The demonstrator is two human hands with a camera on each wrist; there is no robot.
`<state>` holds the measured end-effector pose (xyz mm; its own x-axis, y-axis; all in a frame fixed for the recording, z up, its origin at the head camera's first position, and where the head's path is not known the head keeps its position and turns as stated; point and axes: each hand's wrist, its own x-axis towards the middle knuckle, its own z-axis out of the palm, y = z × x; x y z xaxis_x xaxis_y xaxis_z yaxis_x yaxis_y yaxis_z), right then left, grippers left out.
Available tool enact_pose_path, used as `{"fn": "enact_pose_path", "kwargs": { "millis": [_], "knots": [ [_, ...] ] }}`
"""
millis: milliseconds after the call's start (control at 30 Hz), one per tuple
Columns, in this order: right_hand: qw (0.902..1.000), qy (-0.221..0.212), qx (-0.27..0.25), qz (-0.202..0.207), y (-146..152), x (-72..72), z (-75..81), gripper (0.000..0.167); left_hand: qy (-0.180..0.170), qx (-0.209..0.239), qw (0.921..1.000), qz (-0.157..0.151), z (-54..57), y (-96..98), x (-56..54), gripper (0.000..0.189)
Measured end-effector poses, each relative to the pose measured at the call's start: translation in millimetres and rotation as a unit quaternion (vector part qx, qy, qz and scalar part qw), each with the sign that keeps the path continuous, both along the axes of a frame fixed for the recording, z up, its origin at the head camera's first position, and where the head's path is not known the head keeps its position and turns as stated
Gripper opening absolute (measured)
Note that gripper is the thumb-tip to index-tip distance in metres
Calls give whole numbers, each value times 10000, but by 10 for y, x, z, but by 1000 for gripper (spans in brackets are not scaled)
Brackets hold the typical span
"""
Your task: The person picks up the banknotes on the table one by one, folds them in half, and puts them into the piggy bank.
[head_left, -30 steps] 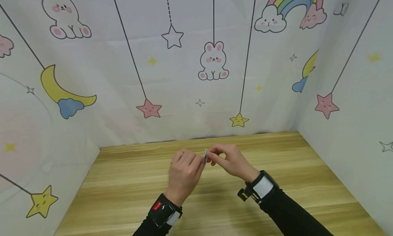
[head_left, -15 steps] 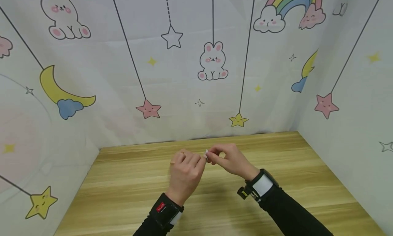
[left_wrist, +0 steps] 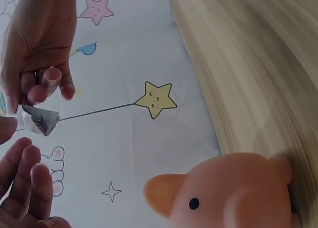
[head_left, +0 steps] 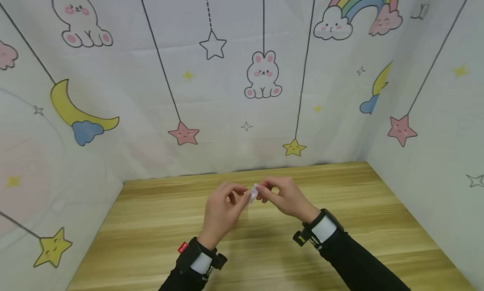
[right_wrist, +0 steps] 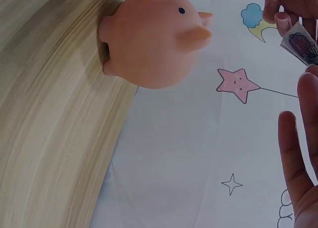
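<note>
Between both hands, above the table, is a small folded piece of paper (head_left: 253,193). In the right wrist view the paper (right_wrist: 300,43) shows dark print with a pinkish patch. My right hand (head_left: 282,197) pinches its upper right end between thumb and index finger, the other fingers spread loosely below. My left hand (head_left: 220,210) holds the lower left edge with the thumb, its index finger bent close above. A pink pig figure (left_wrist: 238,193) with black eyes and orange ears stands on the table in both wrist views; the head view does not show it.
The wood-grain table (head_left: 159,240) meets a white cloth backdrop (head_left: 227,152) at the back and sides, printed with rabbits, stars and moons. A black strap with a small camera (head_left: 218,261) is on the left wrist, another camera (head_left: 300,238) on the right.
My left hand has turned over, from its back showing to the thumb side showing, and the paper is turned so its pale face shows. My right hand has stayed in place.
</note>
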<state>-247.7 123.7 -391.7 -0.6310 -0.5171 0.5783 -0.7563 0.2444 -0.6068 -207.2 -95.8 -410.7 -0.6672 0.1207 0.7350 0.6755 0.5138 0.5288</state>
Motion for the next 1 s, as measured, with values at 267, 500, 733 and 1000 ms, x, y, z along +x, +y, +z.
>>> {"fn": "enact_pose_path", "kwargs": {
  "millis": [267, 500, 733, 1000],
  "knots": [
    [9993, 338, 50, 153, -15, 15, 15, 15, -1326, 487, 9882, -598, 73, -32, -39, 6],
    [9990, 401, 155, 150, -24, 9, 25, 14, -729, 116, 9957, -561, 62, 6, -60, 5],
    [9992, 393, 69, 41, -15, -8, 31, 14, -136, -77, 9990, -422, 24, 31, -63, 6],
    [9993, 347, -101, -13, -22, -27, 51, 16, -316, 168, 9976, -596, 12, -6, -59, 6]
  ]
}}
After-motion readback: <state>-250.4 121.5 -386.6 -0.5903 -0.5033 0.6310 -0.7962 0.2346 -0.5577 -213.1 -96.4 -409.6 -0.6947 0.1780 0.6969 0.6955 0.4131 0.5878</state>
